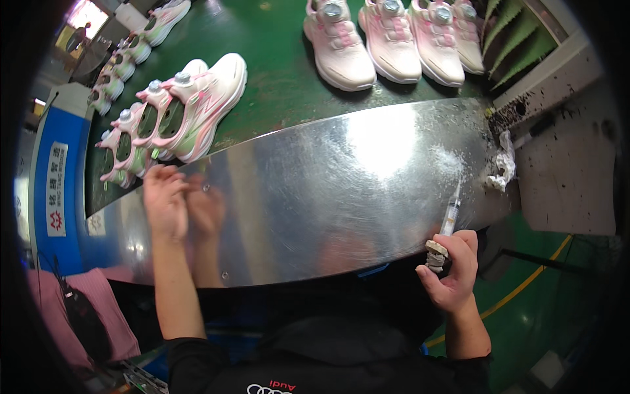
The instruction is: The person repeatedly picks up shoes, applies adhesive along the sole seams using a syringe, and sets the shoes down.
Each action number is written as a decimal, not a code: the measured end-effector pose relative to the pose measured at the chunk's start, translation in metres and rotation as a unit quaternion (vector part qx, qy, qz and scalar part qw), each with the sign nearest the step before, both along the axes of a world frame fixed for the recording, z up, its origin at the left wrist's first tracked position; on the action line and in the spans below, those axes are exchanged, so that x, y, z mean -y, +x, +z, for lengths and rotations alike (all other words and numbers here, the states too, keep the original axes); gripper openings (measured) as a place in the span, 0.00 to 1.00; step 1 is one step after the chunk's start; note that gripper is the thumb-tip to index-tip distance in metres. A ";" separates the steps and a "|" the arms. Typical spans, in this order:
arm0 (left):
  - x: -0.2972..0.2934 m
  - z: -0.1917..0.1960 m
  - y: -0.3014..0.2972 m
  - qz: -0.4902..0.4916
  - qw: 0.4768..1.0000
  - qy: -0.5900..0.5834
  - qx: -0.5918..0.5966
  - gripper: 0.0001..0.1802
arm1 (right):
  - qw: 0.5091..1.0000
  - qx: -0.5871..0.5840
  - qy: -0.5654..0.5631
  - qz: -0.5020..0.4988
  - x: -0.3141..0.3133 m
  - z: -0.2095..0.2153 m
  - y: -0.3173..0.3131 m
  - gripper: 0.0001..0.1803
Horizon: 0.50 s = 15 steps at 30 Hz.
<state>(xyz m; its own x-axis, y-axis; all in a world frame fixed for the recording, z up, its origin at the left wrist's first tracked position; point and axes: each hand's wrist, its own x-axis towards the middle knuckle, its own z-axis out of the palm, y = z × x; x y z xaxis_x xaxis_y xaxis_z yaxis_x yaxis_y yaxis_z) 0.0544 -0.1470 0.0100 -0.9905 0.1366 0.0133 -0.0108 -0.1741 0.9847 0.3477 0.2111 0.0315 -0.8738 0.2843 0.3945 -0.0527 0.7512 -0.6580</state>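
My right hand [457,269] is closed round the back end of a syringe [451,217], whose thin tip points away over the metal sheet. A lumpy whitish wrapping [436,256] covers the syringe's end by my thumb. My left hand [165,203] is above the sheet's left part, with loosely bent fingers and nothing visible in them. Its fingertips come close to a row of white, pink and green sneakers [220,98]; whether they touch one I cannot tell. These sneakers stand side by side, each with a round dial on top.
The shiny metal sheet [295,190] covers the near edge of a green surface [275,92]. More pink-white sneakers [338,49] stand at the far right, others [121,65] far left. A crumpled white wad [503,164] lies beside the right-hand rail [551,82]. A blue machine panel [59,171] stands left.
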 end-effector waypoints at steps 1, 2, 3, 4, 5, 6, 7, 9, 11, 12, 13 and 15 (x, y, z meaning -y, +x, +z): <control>0.022 -0.005 -0.012 0.070 0.997 -0.029 -0.030 0.26 | 1.000 -0.002 -0.016 0.006 0.000 -0.001 -0.004 0.24; 0.015 -0.006 -0.018 0.063 0.997 -0.028 -0.030 0.26 | 1.000 -0.001 -0.029 0.011 -0.001 0.000 -0.004 0.24; 0.007 -0.007 -0.027 0.046 0.990 -0.120 -0.051 0.27 | 1.000 -0.001 -0.029 0.004 -0.001 -0.001 -0.004 0.24; -0.005 -0.012 -0.038 0.025 0.975 -0.208 -0.072 0.29 | 0.999 -0.001 -0.035 -0.004 -0.003 -0.004 -0.004 0.24; -0.008 -0.014 -0.045 -0.019 0.975 -0.207 -0.082 0.30 | 0.999 -0.011 -0.039 -0.006 0.001 -0.001 -0.002 0.24; -0.014 -0.012 -0.048 -0.013 0.980 -0.183 -0.083 0.31 | 0.999 -0.020 -0.034 -0.006 0.004 0.002 0.001 0.24; -0.028 -0.010 -0.051 -0.011 0.983 -0.162 -0.080 0.32 | 0.999 -0.023 -0.033 -0.011 0.005 0.003 0.002 0.24; -0.055 0.002 -0.052 -0.030 0.984 -0.140 -0.103 0.34 | 0.999 -0.009 -0.041 -0.015 0.007 0.002 0.004 0.24; -0.068 0.011 -0.058 -0.080 0.983 -0.110 -0.124 0.36 | 0.997 -0.007 -0.065 -0.027 0.008 0.002 0.005 0.24; -0.072 0.016 -0.063 -0.083 0.968 -0.173 -0.164 0.36 | 0.997 -0.009 -0.071 -0.022 0.008 0.003 0.006 0.24; -0.077 0.019 -0.066 -0.086 0.947 -0.234 -0.203 0.37 | 0.997 -0.013 -0.071 -0.020 0.007 0.002 0.008 0.24; -0.075 0.029 -0.060 -0.079 0.953 -0.236 -0.174 0.37 | 0.987 -0.017 -0.158 -0.026 0.006 -0.007 0.012 0.24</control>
<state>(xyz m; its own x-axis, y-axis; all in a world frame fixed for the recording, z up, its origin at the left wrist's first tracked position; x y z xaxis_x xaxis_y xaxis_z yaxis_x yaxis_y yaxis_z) -0.0055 -0.0716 0.0395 -0.9041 0.3553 0.2372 0.3411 0.2662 0.9015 0.3594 0.2047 0.0249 -0.8422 0.4422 0.3084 -0.0458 0.5112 -0.8582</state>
